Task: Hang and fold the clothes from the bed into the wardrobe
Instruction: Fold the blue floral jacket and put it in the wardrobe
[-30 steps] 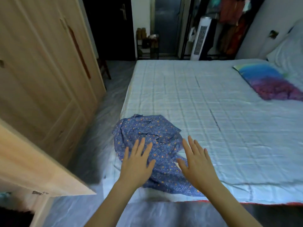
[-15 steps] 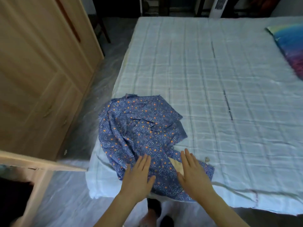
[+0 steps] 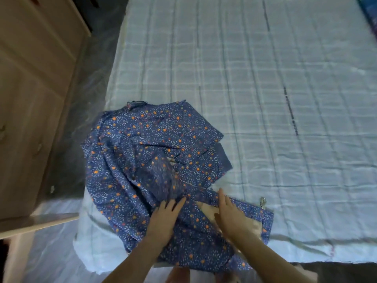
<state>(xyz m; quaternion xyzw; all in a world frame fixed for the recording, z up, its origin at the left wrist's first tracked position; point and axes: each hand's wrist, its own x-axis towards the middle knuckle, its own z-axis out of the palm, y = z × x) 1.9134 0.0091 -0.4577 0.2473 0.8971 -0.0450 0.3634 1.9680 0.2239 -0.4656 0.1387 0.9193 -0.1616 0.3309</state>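
Note:
A crumpled blue garment (image 3: pixel 146 152) with small orange and white flowers lies on the near left corner of the bed (image 3: pixel 265 99). Its zip runs across the near part, with a metal pull (image 3: pixel 262 201) on the sheet to the right. My left hand (image 3: pixel 163 218) rests flat on the cloth with fingers straight. My right hand (image 3: pixel 230 214) lies flat on the garment beside it, over a pale lining patch. The wooden wardrobe (image 3: pixel 34 88) stands at the left.
A wardrobe door edge (image 3: pixel 38 221) juts out at lower left near the bed corner. A narrow floor strip covered in plastic sheet (image 3: pixel 89 78) runs between wardrobe and bed. A colourful cloth (image 3: pixel 369 15) lies at the far right edge.
The view has tilted down and come closer to the bed. Both hands have come down from above the garment onto its near part.

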